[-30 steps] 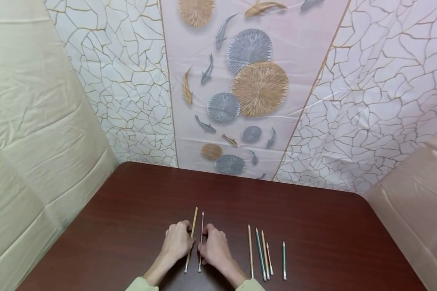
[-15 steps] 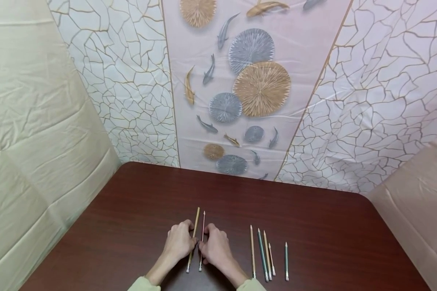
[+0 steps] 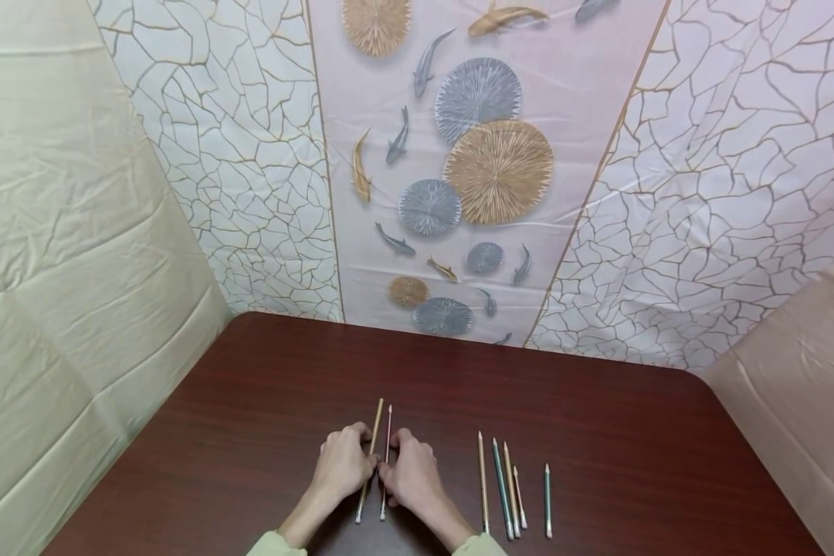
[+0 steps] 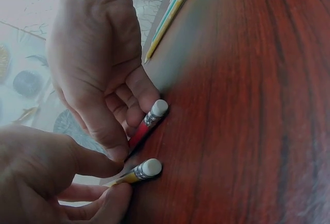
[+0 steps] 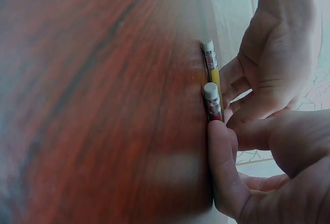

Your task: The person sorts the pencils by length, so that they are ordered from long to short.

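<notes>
Two pencils lie nearly side by side on the dark brown table, with white eraser ends toward the person. My left hand (image 3: 344, 461) pinches the yellow pencil (image 3: 378, 419) between thumb and fingers; its far end looks blunt. Close beside it, my right hand (image 3: 411, 469) holds the red pencil (image 3: 389, 423), whose far end is pointed. The thumbs nearly meet between the pencils. In the left wrist view, the yellow pencil's eraser (image 4: 152, 167) and the red pencil's eraser (image 4: 160, 107) stand a little apart. Fingers cover the middle of both pencils.
Right of my hands lie several more pencils, points away: a long tan one (image 3: 483, 479), a green one (image 3: 503, 486), a yellow one (image 3: 511, 486), a short pink one (image 3: 520, 498) and a short green one (image 3: 547, 498). Patterned cloth (image 3: 445, 154) hangs behind the table (image 3: 285, 371).
The far end of the yellow pencil has come slightly closer to the red pencil. Both hands keep nearly the same place and hold. The view has shifted a little.
</notes>
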A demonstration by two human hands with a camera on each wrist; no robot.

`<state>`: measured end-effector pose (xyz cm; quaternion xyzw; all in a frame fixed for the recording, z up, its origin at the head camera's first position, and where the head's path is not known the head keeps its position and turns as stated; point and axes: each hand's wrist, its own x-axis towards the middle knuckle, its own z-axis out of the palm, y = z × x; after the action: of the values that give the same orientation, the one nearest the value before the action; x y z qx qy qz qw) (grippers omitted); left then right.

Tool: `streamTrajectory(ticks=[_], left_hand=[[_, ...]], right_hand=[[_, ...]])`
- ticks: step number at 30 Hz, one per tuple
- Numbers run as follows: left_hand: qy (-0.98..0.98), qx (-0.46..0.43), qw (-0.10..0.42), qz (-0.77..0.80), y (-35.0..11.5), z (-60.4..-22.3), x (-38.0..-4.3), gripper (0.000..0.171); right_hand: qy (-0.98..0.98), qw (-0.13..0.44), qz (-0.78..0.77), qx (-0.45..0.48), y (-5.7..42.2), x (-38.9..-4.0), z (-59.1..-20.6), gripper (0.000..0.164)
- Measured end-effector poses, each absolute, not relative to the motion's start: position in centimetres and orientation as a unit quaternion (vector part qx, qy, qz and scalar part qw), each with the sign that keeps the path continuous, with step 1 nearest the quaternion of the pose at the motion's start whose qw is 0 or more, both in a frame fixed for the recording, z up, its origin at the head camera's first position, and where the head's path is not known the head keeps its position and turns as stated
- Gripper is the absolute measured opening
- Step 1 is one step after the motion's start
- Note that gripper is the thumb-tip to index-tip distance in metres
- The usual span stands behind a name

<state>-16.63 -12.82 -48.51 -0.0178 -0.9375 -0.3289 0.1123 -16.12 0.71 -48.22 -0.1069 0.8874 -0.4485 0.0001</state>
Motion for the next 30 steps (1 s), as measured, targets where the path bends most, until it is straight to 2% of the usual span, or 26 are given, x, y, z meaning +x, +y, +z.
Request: streamTrajectory(ticks=[30], left_hand=[[-0.927, 0.010, 0.122, -0.355, -12.87, -48.90, -16.41, 0.015]], right_hand=[[0.869, 0.009, -0.482, -0.107, 0.90, -16.18, -48.52, 0.022]])
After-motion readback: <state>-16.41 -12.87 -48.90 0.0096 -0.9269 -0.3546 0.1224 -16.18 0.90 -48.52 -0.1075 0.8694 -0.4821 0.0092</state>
